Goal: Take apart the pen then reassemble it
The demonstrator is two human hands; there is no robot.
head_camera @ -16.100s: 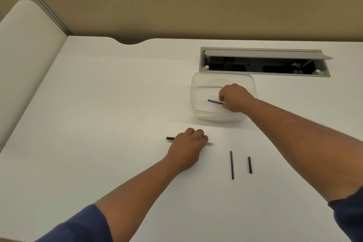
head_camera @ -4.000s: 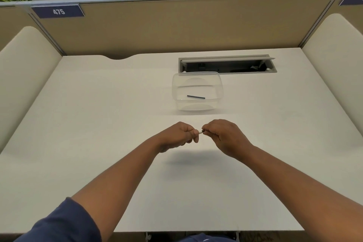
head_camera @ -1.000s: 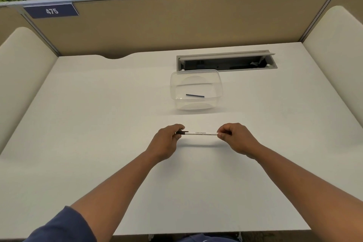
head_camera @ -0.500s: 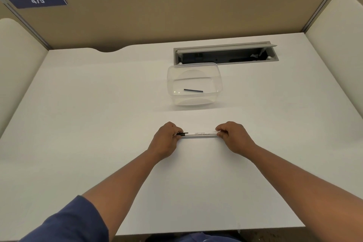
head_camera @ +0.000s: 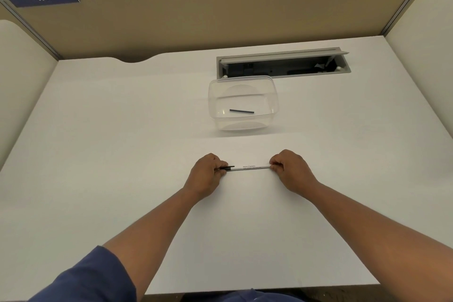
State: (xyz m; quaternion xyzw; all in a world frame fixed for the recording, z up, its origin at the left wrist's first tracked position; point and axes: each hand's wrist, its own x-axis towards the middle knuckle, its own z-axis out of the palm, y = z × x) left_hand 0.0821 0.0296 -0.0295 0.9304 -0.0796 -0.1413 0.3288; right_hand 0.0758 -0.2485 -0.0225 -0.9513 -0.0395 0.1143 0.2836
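Grip: left hand (head_camera: 207, 175) pinches the black-tipped end, right hand (head_camera: 290, 169) pinches the other end of the white pen (head_camera: 247, 167), held level just above the table (head_camera: 122, 154), probably to check seating.

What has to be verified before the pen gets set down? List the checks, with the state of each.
1. Left hand grips the dark end of the pen: ok.
2. Right hand pinches the other end: ok.
3. White barrel level between the hands, just above the desk: ok.
4. All parts fitted: not ok, a short dark piece lies in the clear container.
5. Whether that piece belongs to this pen: cannot tell.
6. Bare desk under the pen to lay it on: ok.
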